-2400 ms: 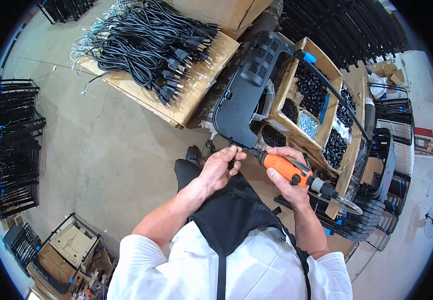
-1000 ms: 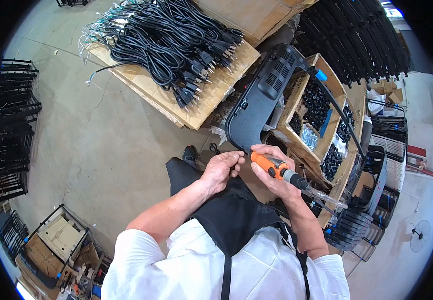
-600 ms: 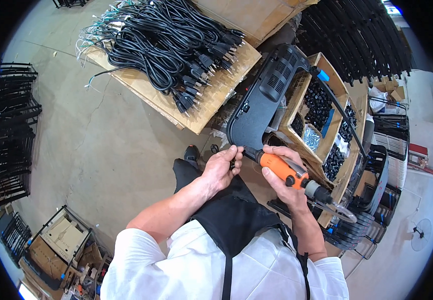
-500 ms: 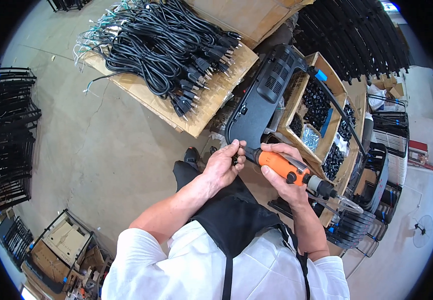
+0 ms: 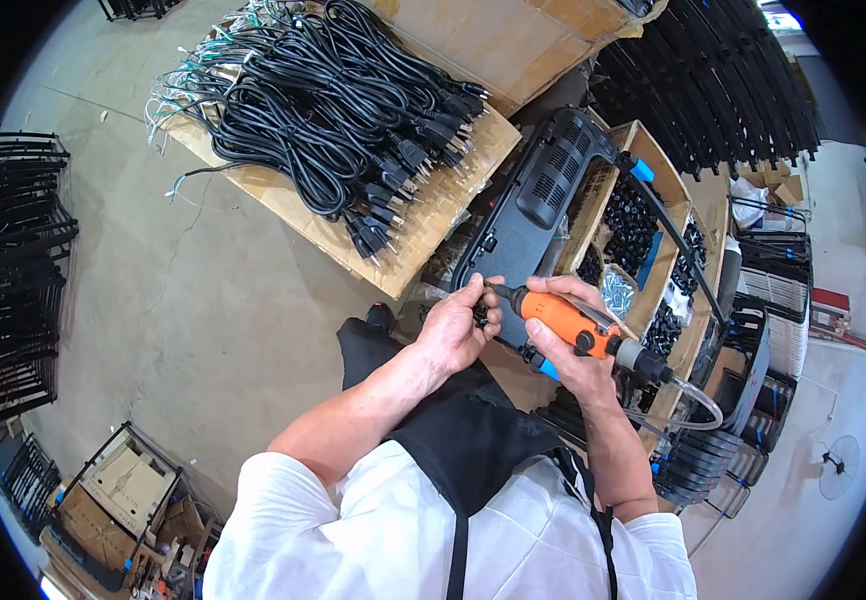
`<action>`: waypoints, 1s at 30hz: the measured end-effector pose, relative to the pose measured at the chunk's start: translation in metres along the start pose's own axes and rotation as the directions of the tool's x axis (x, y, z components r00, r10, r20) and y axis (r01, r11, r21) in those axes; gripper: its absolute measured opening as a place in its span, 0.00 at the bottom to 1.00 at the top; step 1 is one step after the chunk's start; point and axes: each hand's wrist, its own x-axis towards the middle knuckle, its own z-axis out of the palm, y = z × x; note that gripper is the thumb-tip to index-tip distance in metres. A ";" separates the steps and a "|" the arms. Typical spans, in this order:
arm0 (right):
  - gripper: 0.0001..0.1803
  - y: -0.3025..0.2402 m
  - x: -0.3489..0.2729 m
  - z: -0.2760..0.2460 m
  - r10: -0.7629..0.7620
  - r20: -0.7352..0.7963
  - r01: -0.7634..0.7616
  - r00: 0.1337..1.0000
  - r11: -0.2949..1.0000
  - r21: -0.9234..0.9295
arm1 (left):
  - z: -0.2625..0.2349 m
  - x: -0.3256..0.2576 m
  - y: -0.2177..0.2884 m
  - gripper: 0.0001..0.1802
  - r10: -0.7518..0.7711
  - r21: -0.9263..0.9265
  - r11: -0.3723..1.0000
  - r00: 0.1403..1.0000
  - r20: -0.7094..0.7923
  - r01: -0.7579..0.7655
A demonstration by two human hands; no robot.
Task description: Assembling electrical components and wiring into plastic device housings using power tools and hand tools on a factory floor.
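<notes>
In my right hand (image 5: 575, 345) is an orange air screwdriver (image 5: 561, 318), its bit pointing left toward my other hand. A clear hose trails from its rear end. My left hand (image 5: 455, 328) has its thumb and forefinger pinched at the bit's tip. Small dark pieces, too small to name, show in its curled fingers. Just beyond both hands lies a black panel (image 5: 506, 250) with a vented housing (image 5: 559, 170) on it and a black tubular frame around it.
A divided wooden box (image 5: 593, 228) right of the panel holds black knob-like parts (image 5: 633, 225) and silver screws (image 5: 616, 292). Black power cords (image 5: 323, 120) are piled on cardboard (image 5: 393, 262) at the far left. Stacked black frames (image 5: 25, 270) stand along the left side.
The view has shifted slightly, so the cords and panel sit a little lower. My left fingers stay at the bit's tip, and my right hand keeps hold of the screwdriver.
</notes>
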 end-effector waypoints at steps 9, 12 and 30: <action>0.23 0.017 0.032 0.019 0.062 0.021 -0.060 0.998 0.993 -0.100 | -0.009 -0.011 -0.007 0.17 -0.005 0.278 0.960 1.000 -0.023 0.011; 0.20 0.017 0.038 0.024 0.076 0.055 -0.068 0.996 0.989 -0.134 | -0.020 -0.015 -0.008 0.14 0.011 0.346 0.937 0.997 0.082 -0.039; 0.19 0.018 0.048 0.026 0.063 0.126 -0.042 0.990 0.986 -0.161 | -0.019 -0.024 0.021 0.13 0.020 0.387 0.922 1.000 -0.021 -0.010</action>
